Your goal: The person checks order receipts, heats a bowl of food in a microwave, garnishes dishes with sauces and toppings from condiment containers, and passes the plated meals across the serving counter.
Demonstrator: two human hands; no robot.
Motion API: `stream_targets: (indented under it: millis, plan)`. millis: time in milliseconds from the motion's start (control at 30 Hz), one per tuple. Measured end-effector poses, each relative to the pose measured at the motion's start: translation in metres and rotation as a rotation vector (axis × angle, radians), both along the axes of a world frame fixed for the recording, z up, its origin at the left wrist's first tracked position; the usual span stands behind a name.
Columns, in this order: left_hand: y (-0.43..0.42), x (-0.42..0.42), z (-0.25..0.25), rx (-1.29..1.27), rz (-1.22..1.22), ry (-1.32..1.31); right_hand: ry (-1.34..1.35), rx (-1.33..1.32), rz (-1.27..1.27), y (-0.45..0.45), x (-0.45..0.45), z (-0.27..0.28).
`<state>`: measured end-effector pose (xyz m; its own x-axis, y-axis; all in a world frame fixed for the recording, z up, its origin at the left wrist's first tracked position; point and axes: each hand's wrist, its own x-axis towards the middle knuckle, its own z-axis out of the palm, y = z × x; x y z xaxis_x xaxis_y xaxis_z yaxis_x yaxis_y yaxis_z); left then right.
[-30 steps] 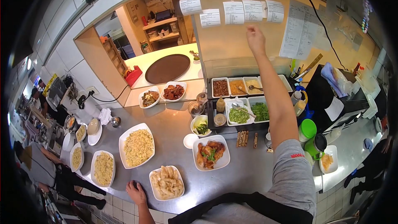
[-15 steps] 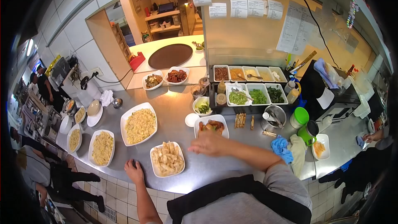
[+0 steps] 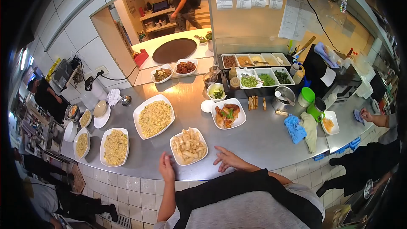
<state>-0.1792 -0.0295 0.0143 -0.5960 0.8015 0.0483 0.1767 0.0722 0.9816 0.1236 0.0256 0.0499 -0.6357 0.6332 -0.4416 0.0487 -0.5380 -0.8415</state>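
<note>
A white square bowl of pale fried strips (image 3: 189, 146) sits near the front edge of the steel counter, between my hands. Just left of it is my left hand (image 3: 167, 167), fingers extended and holding nothing. To its right, my right hand (image 3: 229, 159) hovers over the counter with fingers spread, also bare. Neither hand visibly grips the bowl. Behind my right hand stands a white dish of browned meat with green garnish (image 3: 227, 115). A large white dish of fried rice (image 3: 154, 118) lies beyond my left hand.
More rice dishes (image 3: 114, 147) stand at the left. Topping trays (image 3: 267, 79), a steel pot (image 3: 284, 97), clothespins (image 3: 253, 102) and a blue cloth (image 3: 295, 128) are at the right. A brown oval tray (image 3: 174, 51) lies on the pass. Co-workers stand at both sides.
My right hand has drawn back from the garnished meat dish to the right side of the fried strips. My left hand has moved nearer that bowl. A person now walks behind the pass.
</note>
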Motion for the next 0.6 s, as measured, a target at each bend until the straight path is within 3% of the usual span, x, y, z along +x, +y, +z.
stream_targets:
  millis: [67,133,300,400,600]
  plan:
    - [-0.001,0.014,0.002,0.021,-0.108,-0.22,0.078,0.019,-0.061,0.001,-0.017,-0.003]
    - [0.003,0.02,0.0,0.077,-0.228,-0.251,0.11,0.02,-0.076,0.003,-0.032,-0.003]
    - [0.015,-0.019,0.003,-0.071,-0.512,-0.561,0.096,-0.063,-0.153,0.01,-0.047,-0.002]
    - [0.02,-0.055,-0.001,0.08,-0.237,-0.747,0.065,-0.014,-0.253,0.006,-0.054,-0.004]
    - [0.041,-0.146,-0.027,0.192,0.206,-0.79,0.072,-0.026,-0.488,-0.023,-0.072,-0.014]
